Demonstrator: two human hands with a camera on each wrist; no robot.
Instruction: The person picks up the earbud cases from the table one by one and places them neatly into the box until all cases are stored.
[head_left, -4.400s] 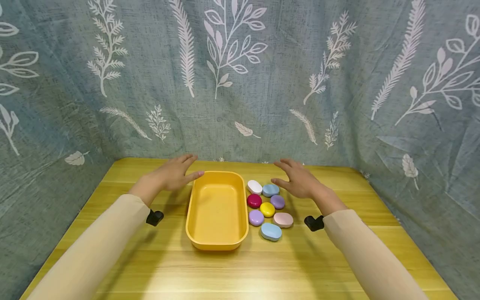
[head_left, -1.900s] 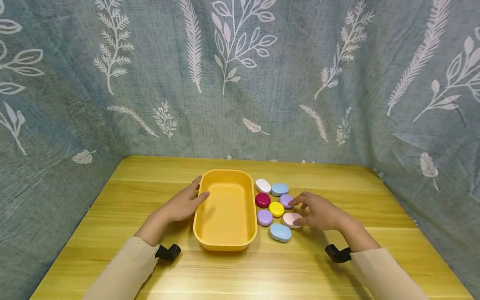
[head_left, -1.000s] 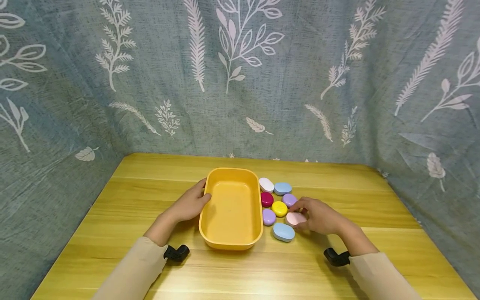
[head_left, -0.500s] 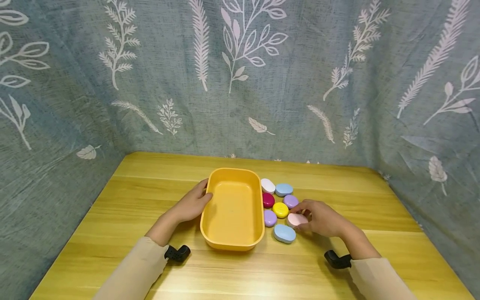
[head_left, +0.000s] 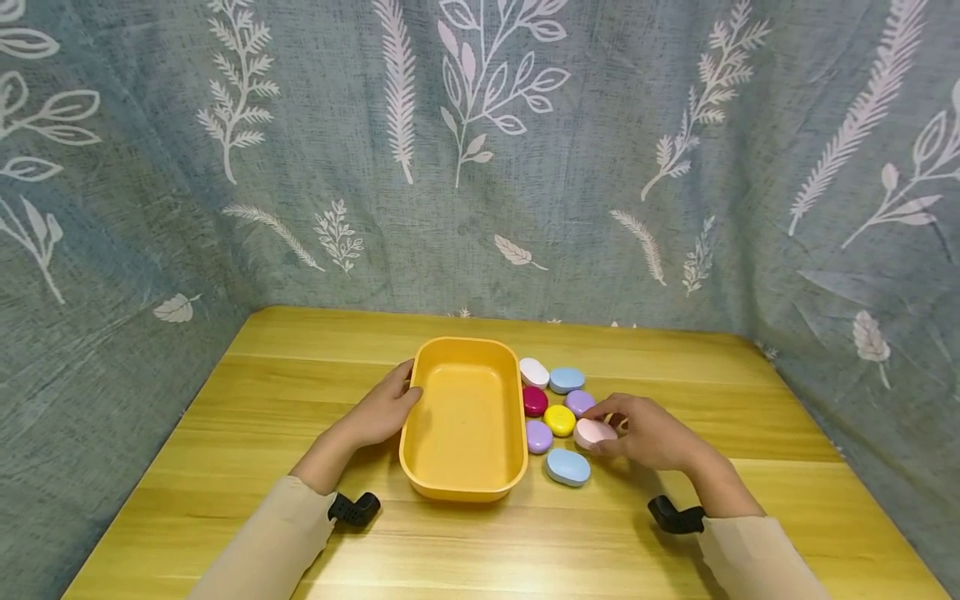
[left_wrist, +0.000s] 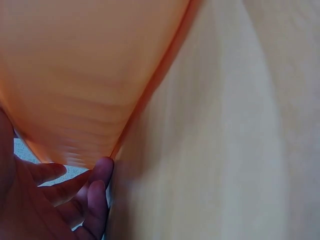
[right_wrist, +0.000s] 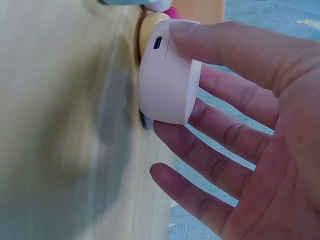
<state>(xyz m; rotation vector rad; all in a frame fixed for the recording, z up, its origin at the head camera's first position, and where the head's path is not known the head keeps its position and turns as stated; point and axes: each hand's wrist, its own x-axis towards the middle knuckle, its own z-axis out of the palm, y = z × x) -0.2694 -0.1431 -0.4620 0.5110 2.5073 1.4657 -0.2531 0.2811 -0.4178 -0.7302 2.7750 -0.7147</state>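
So the pink case (head_left: 592,432) is pinched between the thumb and fingers of the right hand (head_left: 656,437), at the right edge of a loose bunch on the wooden table (head_left: 375,567); whether it's lifted clear can't be told. The yellow box (head_left: 461,425) is gripped at its left side by the left hand (head_left: 378,412), thumb over the rim, fingers set against the outside. Between pink case and box, the way is kinda taken up by the yellow case (head_left: 559,420) and front lilac case (head_left: 538,437). The right fingertips are crowded by the back lilac case (head_left: 580,402), and the near blue case (head_left: 567,467) is parked just in front. Further back, the red case (head_left: 535,401), white case (head_left: 534,372) and far blue case (head_left: 566,380) are bunched up, red and white partly hidden by the box's rim
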